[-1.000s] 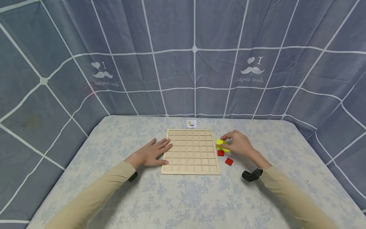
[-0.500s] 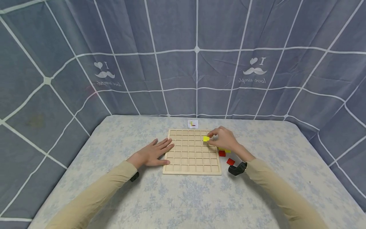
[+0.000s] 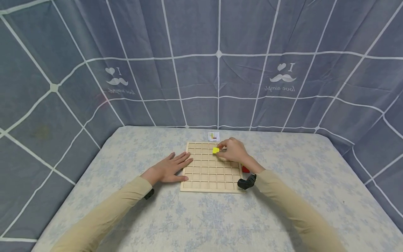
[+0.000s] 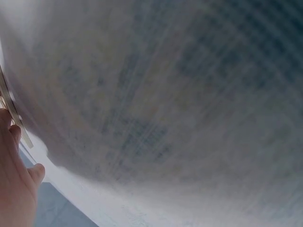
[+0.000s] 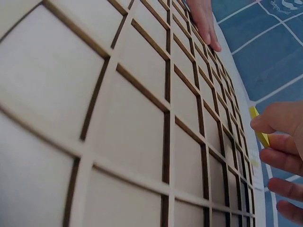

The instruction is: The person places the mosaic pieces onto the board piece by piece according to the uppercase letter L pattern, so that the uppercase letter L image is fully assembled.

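Note:
A wooden grid board (image 3: 212, 190) lies on the table, its compartments edged by thin raised strips. My right hand (image 3: 235, 152) is over its upper part, pinching a yellow square tile (image 3: 215, 150) between thumb and fingers. In the right wrist view the tile (image 5: 259, 126) is tilted and held at the thumb tip, apart from the strips nearest the camera. Whether it touches the board I cannot tell. My left hand (image 3: 168, 169) lies with spread, straight fingers on the board's left edge. The left wrist view catches only part of that hand (image 4: 18, 175) beside the board's edge.
Behind the board lies a small printed grid card (image 3: 213, 136) with coloured squares. A red tile (image 3: 245, 169) shows at the board's right side, partly behind my right forearm. A grey-blue curtain (image 3: 189, 80) with white lines hangs around the table.
My right hand has picked the yellow tile from the pile right of the board and carried it left over the upper cells. The left hand has stayed on the board's edge.

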Demonstrator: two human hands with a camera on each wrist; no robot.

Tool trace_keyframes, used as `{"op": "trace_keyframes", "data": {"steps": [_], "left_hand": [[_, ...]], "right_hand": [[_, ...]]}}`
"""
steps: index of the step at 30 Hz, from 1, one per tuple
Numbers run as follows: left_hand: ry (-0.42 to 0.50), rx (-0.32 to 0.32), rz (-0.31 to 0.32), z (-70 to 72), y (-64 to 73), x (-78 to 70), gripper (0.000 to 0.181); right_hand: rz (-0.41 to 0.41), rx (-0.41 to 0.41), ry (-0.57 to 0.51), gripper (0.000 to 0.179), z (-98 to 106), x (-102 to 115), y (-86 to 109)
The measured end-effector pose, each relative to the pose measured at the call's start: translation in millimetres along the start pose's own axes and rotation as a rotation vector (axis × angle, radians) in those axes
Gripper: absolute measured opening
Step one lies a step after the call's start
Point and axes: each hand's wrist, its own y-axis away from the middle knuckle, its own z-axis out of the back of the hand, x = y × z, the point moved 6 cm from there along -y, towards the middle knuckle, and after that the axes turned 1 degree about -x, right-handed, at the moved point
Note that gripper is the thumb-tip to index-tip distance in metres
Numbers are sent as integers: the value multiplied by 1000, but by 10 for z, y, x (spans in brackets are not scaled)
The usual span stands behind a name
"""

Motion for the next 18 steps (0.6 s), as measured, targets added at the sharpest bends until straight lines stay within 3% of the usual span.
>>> {"op": "trace_keyframes", "data": {"steps": [11,18], "left_hand": [[-9,22,15,-5,-21,-1,81],[3,32,26,-6,-13,18,81]], "right_hand": [[13,37,-67,28,-198,155,-187],[18,37,-35,27,-282,226,-271]]}}
